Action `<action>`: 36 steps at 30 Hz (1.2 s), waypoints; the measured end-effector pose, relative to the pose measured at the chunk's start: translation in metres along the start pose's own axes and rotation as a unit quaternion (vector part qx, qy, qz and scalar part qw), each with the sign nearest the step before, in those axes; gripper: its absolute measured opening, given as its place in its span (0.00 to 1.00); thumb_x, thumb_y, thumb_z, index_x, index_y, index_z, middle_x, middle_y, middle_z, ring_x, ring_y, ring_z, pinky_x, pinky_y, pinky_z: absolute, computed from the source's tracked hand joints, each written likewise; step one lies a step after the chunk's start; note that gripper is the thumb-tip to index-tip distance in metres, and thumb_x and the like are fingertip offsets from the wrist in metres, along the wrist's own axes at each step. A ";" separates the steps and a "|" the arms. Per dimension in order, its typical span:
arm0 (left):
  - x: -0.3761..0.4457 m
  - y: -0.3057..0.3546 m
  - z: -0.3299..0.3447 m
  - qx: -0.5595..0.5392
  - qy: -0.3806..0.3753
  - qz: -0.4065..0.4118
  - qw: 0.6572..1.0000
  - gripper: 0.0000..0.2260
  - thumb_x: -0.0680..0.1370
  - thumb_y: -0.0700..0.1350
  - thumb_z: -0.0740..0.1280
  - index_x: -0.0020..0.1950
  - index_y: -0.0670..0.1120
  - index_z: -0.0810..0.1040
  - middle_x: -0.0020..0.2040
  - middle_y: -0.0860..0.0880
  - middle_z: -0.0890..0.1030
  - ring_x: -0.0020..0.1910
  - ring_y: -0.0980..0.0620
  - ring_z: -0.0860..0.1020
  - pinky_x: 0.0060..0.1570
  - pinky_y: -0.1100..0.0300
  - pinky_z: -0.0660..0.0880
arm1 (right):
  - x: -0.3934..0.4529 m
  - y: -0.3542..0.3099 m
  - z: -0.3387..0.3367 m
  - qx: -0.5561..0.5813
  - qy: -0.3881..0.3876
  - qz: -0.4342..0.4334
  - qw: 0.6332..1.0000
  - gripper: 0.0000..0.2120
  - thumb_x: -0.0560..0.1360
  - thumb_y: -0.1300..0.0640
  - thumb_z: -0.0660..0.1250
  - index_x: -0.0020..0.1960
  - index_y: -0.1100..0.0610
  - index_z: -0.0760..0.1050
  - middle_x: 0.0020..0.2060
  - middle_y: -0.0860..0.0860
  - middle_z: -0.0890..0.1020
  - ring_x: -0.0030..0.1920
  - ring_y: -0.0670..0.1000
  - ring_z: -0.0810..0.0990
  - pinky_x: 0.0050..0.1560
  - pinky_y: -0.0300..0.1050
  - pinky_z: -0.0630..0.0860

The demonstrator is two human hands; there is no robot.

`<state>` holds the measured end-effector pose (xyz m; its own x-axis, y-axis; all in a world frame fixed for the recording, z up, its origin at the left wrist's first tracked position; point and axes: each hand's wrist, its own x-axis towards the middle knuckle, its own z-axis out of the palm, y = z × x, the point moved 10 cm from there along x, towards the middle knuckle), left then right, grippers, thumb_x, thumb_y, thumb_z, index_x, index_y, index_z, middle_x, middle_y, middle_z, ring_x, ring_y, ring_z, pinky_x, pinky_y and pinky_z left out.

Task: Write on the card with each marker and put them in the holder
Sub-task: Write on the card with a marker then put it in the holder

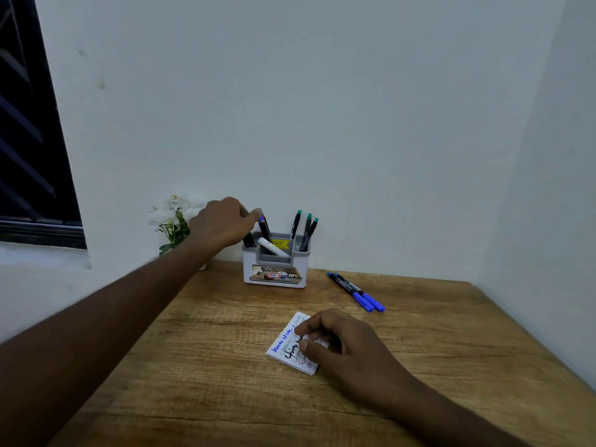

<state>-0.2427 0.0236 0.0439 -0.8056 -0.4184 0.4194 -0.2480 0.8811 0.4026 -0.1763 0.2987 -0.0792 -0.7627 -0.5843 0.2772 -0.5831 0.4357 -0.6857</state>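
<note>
The left hand (222, 221) reaches over to the holder (274, 268), which stands at the back of the tabletop (200, 366) against the wall (322, 108). Its fingertips close on the top of a black marker (264, 228) that stands tilted in the left compartment of the holder; the grip looks like a narrow pinch on the cap end, though the fingers are partly hidden behind the hand, so I am not fully sure how tight it is. Other dark markers are in the same compartment below the hand.

In the middle compartment a white marker (273, 247) lies slanted. In the right compartment three markers with green ends (306, 229) stand leaning to the right.

The right hand (342, 340) rests on the card (290, 345), near the front middle of the tabletop. The thumb and the curled fingers press on the right part of the card; this grip holds no marker. The card is white, it lies flat and turned at an angle, and it carries lines of writing in blue, green and black.

Two markers with blue caps (356, 291) lie side by side on the tabletop, to the right of the holder and apart from the card, with the caps pointing to the front right.

A small plant with white flowers (171, 217) stands left of the holder, partly behind the left arm. A dark window (29, 140) is at the far left.
</note>
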 end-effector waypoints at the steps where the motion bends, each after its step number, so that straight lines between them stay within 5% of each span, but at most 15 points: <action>1: -0.005 0.004 -0.009 0.028 0.027 0.011 0.999 0.25 0.81 0.68 0.61 0.54 0.48 0.85 0.50 0.46 0.86 0.53 0.42 0.83 0.48 0.51 0.77 | 0.000 -0.001 0.000 -0.002 0.001 -0.003 1.000 0.08 0.81 0.49 0.72 0.60 0.45 0.83 0.54 0.41 0.83 0.55 0.32 0.78 0.49 0.29 0.73; 3: -0.026 0.020 -0.033 0.080 0.128 0.070 0.986 0.23 0.81 0.66 0.63 0.64 0.50 0.80 0.60 0.46 0.82 0.64 0.42 0.76 0.51 0.45 0.77 | 0.000 -0.003 0.000 -0.007 0.000 -0.010 1.000 0.09 0.81 0.48 0.72 0.61 0.46 0.83 0.54 0.41 0.82 0.55 0.33 0.77 0.50 0.29 0.73; 5: -0.064 0.050 -0.045 0.043 0.193 0.196 0.960 0.15 0.81 0.59 0.67 0.62 0.51 0.79 0.59 0.48 0.80 0.61 0.46 0.74 0.49 0.47 0.77 | -0.001 -0.005 0.001 -0.013 -0.004 -0.014 1.000 0.10 0.81 0.47 0.71 0.61 0.46 0.83 0.55 0.41 0.82 0.55 0.34 0.77 0.50 0.29 0.72; 8: -0.122 0.077 -0.010 -0.094 0.031 0.319 0.943 0.06 0.79 0.49 0.72 0.54 0.54 0.78 0.50 0.58 0.79 0.47 0.61 0.75 0.47 0.59 0.74 | -0.001 -0.007 -0.006 0.007 0.012 -0.015 1.000 0.08 0.82 0.50 0.71 0.60 0.46 0.84 0.53 0.41 0.85 0.52 0.37 0.81 0.50 0.32 0.76; 12: -0.175 0.063 0.067 -0.058 -0.144 0.306 0.939 0.13 0.79 0.62 0.70 0.61 0.62 0.76 0.56 0.66 0.76 0.52 0.68 0.73 0.50 0.67 0.71 | 0.011 0.003 -0.041 -0.089 0.114 -0.042 0.989 0.09 0.82 0.59 0.69 0.56 0.50 0.86 0.49 0.42 0.87 0.48 0.40 0.82 0.46 0.30 0.73; 17: -0.172 0.055 0.080 -0.064 -0.142 0.307 0.939 0.16 0.80 0.61 0.68 0.66 0.62 0.76 0.61 0.68 0.75 0.57 0.67 0.71 0.54 0.69 0.69 | 0.029 0.056 -0.063 -0.299 0.091 0.029 0.950 0.19 0.83 0.52 0.65 0.74 0.49 0.76 0.54 0.52 0.77 0.55 0.53 0.77 0.51 0.43 0.69; 22: -0.176 0.054 0.076 -0.096 -0.138 0.321 0.932 0.16 0.80 0.56 0.71 0.68 0.64 0.76 0.63 0.69 0.77 0.61 0.69 0.72 0.58 0.70 0.67 | 0.026 0.059 -0.070 -0.313 0.100 0.038 0.944 0.12 0.80 0.48 0.69 0.62 0.50 0.80 0.52 0.50 0.73 0.50 0.51 0.76 0.48 0.45 0.73; 26: -0.182 0.061 0.074 -0.126 -0.154 0.324 0.925 0.19 0.81 0.46 0.71 0.68 0.63 0.76 0.63 0.69 0.78 0.59 0.74 0.74 0.56 0.76 0.70 | 0.023 0.046 -0.069 -0.306 0.105 0.025 0.946 0.06 0.78 0.51 0.71 0.53 0.49 0.78 0.49 0.48 0.76 0.49 0.50 0.77 0.47 0.45 0.73; 29: -0.185 0.064 0.073 -0.151 -0.158 0.337 0.916 0.18 0.81 0.41 0.69 0.68 0.58 0.78 0.62 0.65 0.80 0.60 0.70 0.77 0.55 0.75 0.73 | 0.022 0.042 -0.066 -0.301 0.091 0.035 0.949 0.04 0.77 0.53 0.71 0.50 0.49 0.77 0.45 0.46 0.81 0.46 0.48 0.80 0.47 0.48 0.79; 33: -0.185 0.059 0.071 -0.183 -0.167 0.325 0.913 0.16 0.81 0.40 0.68 0.67 0.54 0.78 0.62 0.63 0.81 0.60 0.67 0.80 0.58 0.66 0.78 | 0.020 0.042 -0.064 -0.286 0.086 0.064 0.952 0.09 0.77 0.56 0.71 0.56 0.50 0.78 0.47 0.47 0.82 0.44 0.47 0.80 0.47 0.49 0.82; 36: -0.187 0.059 0.071 -0.190 -0.173 0.322 0.911 0.14 0.83 0.46 0.69 0.68 0.56 0.77 0.62 0.64 0.80 0.62 0.66 0.78 0.58 0.68 0.77 | 0.019 0.041 -0.061 -0.288 0.089 0.059 0.952 0.14 0.79 0.55 0.69 0.65 0.53 0.79 0.47 0.47 0.79 0.44 0.46 0.77 0.43 0.42 0.74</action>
<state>-0.1444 0.1697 -0.0685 -0.8564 0.3102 0.4127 0.4866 0.7519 0.4447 -0.2317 0.3479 -0.0611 -0.8383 -0.4041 0.3660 -0.5071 0.8244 -0.2512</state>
